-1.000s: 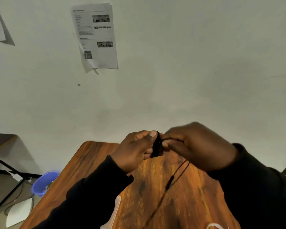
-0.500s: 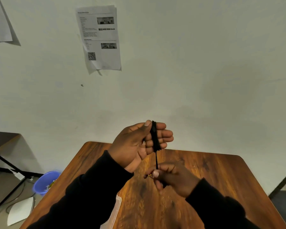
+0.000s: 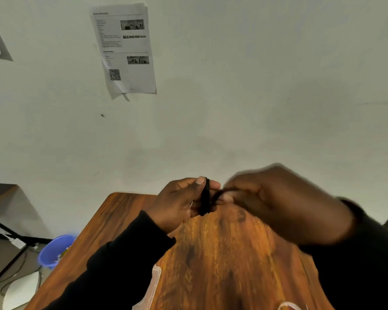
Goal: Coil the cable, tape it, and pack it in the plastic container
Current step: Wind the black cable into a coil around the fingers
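Above a wooden table (image 3: 222, 253), my left hand (image 3: 177, 204) holds a small black cable coil (image 3: 205, 198) wound around its fingers, thumb pressed against the bundle from the near side. The coil's long axis runs roughly upright, top near the thumbnail, bottom just over the table's far end.

My right hand (image 3: 285, 204) sits just beside it on the right — blurred with motion, fingers drawn together around what looks like the cable's loose tail; I cannot tell exactly how that pinch is formed. The two hands nearly touch, with the coil between them but belonging to the left.

The coming wrap, as I judge it, turns on that: the free strand leads off the coil's right side toward the right hand, so the right hand is the one placed to carry it around while the left keeps the bundle steady.

By count — one cable, two hands, one clear plastic container (image 3: 154, 285), only its corner showing at the bottom edge beside the left sleeve, well below the coil. A pale ring (image 3: 288, 306) at the frame's bottom may be tape; too little shows to say.
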